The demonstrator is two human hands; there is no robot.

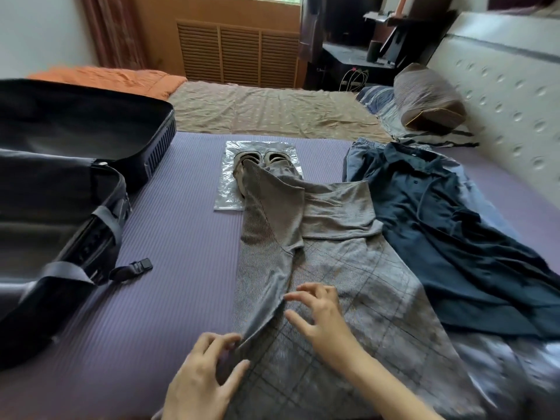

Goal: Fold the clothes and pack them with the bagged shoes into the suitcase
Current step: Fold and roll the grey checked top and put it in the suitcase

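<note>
Garment first: the grey checked garment (348, 268) lies on the purple mat (181, 207) in the middle of the scene, with its long axis running from the near edge away toward the far side. Its left strip, sleeve included, is turned in over the body, and the sleeve end reaches far enough to lie over the bagged shoes (260, 165).

My left hand (200, 380) is at the near end of that turned-in strip. Its fingers are curled and, as far as I can judge, they pinch the folded edge against the thumb. My right hand (321, 316) sits just right of the fold, fingers spread wide and lightly bent, with the tips on the cloth and nothing held.

The fold line runs straight away from both hands, so I judge that the next move is to flatten along it. The unfolded right side lies nearer the right hand.

The suitcase (60, 177) stands open at the left, well apart from the garment, with a buckle strap (145, 263) trailing onto the mat. To the right, a dark blue shirt (439, 222) lies spread over a denim piece (357, 159), its edge touching the grey cloth. A pillow (430, 98) sits far right.

I can read no brand, label or writing anywhere.
</note>
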